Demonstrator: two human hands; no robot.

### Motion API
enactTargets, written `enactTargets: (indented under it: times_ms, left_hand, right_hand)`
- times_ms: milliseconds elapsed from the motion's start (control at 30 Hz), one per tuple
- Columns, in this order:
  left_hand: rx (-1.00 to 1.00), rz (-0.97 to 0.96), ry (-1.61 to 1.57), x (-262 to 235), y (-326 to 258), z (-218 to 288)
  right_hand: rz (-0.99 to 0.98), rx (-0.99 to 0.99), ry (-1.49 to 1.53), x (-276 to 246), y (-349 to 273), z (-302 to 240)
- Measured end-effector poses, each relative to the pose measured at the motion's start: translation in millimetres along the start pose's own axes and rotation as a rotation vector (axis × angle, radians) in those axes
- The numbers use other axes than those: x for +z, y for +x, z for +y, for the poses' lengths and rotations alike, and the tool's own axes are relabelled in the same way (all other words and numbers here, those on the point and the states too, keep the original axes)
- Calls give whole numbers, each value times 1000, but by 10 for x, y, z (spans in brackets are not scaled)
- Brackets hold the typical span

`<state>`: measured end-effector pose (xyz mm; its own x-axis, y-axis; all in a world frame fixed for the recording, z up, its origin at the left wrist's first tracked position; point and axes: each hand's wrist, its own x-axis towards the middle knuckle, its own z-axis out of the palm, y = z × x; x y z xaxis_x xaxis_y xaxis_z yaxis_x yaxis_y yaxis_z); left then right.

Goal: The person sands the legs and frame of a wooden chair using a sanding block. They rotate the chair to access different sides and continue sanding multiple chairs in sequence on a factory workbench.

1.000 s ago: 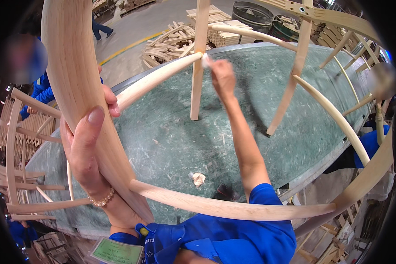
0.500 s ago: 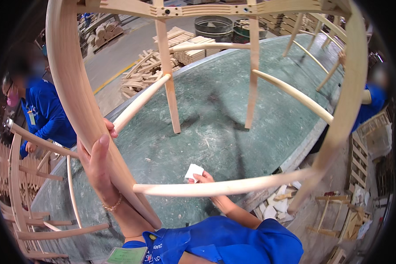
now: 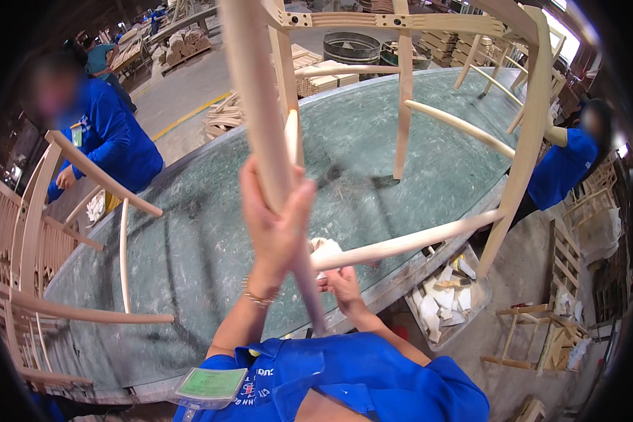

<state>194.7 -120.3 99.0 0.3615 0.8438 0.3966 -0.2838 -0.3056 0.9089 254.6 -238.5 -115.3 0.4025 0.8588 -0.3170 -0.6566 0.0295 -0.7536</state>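
A pale bare-wood chair frame (image 3: 429, 244) stands tilted over the green table, its legs and rungs around my arms. My left hand (image 3: 278, 221) is wrapped round its nearest leg, partway up. Low down, my right hand (image 3: 344, 287) pinches a folded white piece (image 3: 325, 248), perhaps sandpaper or cloth. The piece is at the joint where the near rung meets that leg. The leg and rung partly hide it, so I cannot tell how far it wraps round the wood.
More chair frames stand at the left (image 3: 105, 179) and far right. A co-worker in blue (image 3: 116, 141) is at the left, another (image 3: 564, 165) at the right. Beside the table's right edge sits a tray of white scraps (image 3: 439, 309). Metal drums (image 3: 352, 49) and wood stacks lie beyond.
The chair frame has turned, and its near leg has swung right with my left hand. The white piece has moved from behind the rung to the leg joint.
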Motion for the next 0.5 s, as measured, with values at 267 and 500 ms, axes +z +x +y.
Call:
enactTargets:
  times_ms: [267,500]
  left_hand:
    - [323,-308,140,456,-589,-34]
    - [689,-599,-42,415,-346,-28]
  right_hand:
    - [302,-195,-171,-174,-1247,-795]
    - [729,-786,-417,-855,-1433,-791]
